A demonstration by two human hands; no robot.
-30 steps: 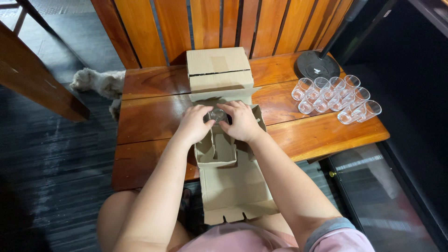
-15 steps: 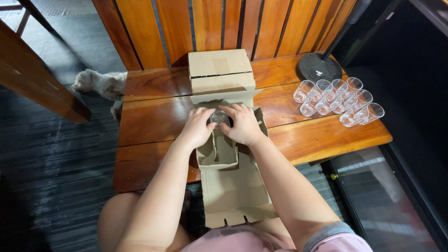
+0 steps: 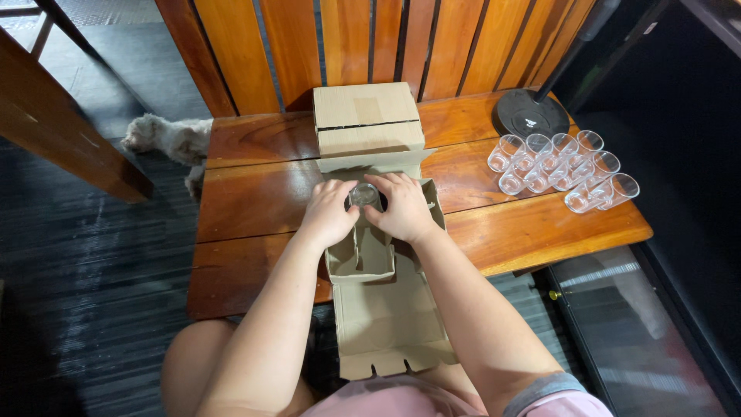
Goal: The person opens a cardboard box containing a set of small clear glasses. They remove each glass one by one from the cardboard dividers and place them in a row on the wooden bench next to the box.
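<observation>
Two hands, my left hand (image 3: 330,216) and right hand (image 3: 401,207), close together around one clear glass (image 3: 363,194), steadying it upright over the open cardboard box (image 3: 386,309) on the wooden table (image 3: 255,193). More glasses (image 3: 559,166) lie on their sides, well apart to the right.

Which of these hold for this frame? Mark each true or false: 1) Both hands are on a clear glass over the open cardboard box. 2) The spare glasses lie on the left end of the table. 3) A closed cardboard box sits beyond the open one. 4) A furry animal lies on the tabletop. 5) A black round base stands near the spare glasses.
1) True: the left hand and right hand grip the clear glass over the open box.
2) False: the spare glasses lie on the right end of the table.
3) True: the closed box.
4) False: the furry animal is on the floor.
5) True: the black base.
</observation>
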